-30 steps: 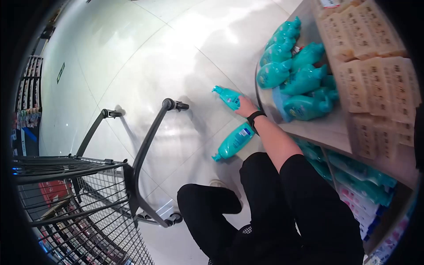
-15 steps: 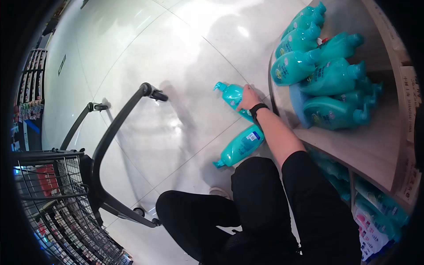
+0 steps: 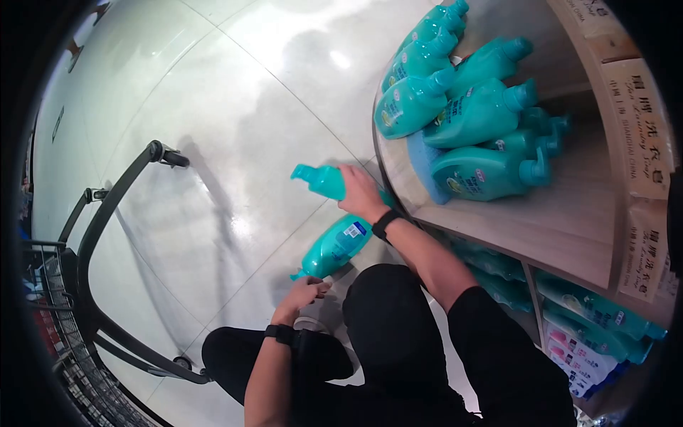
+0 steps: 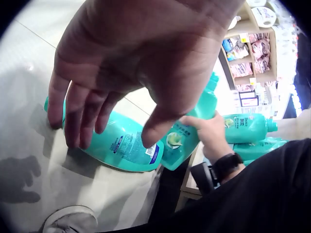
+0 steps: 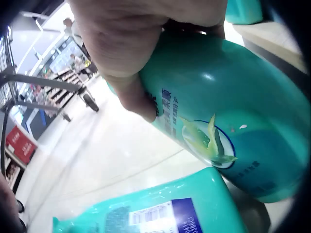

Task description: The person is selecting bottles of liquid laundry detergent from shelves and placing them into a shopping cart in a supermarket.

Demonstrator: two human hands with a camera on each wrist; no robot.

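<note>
Head view.
- Right hand (image 3: 359,192): fingers wrapped round the body of the held bottle (image 3: 321,181), a teal pump bottle just above the floor (image 3: 235,121), pump pointing away from the shelf.
- Floor bottle (image 3: 333,246): same teal kind, lying flat just below the right hand, label up, nozzle end toward the left hand (image 3: 302,292).
- Left hand: fingers loose and uncurled at the nozzle end; contact cannot be told. The two hands are apart, with the floor bottle between them.
- Shelf edge (image 3: 491,231): curved wooden lip just right of the right wrist. The shelf stock (image 3: 469,121), more teal bottles, lies well back from the lip.
- Cart (image 3: 107,213): well left of both hands, with broad bare tile between.
- Shoe (image 3: 307,324): just under the left hand.

Left wrist view.
- Left hand (image 4: 141,63): fingers spread and relaxed above the floor bottle (image 4: 121,145), gripping nothing.
- Right hand (image 4: 209,133): beyond it, gripping the held bottle (image 4: 187,138), whose base sits against the floor bottle's end.
- Bare tile lies left of the fingers.

Right wrist view.
- Right hand (image 5: 141,39): thumb pressed across the held bottle (image 5: 228,121).
- Floor bottle (image 5: 170,208): directly beneath; a narrow strip of tile shows between the two.
- Open floor runs from the thumb out to the cart (image 5: 48,82).
</note>
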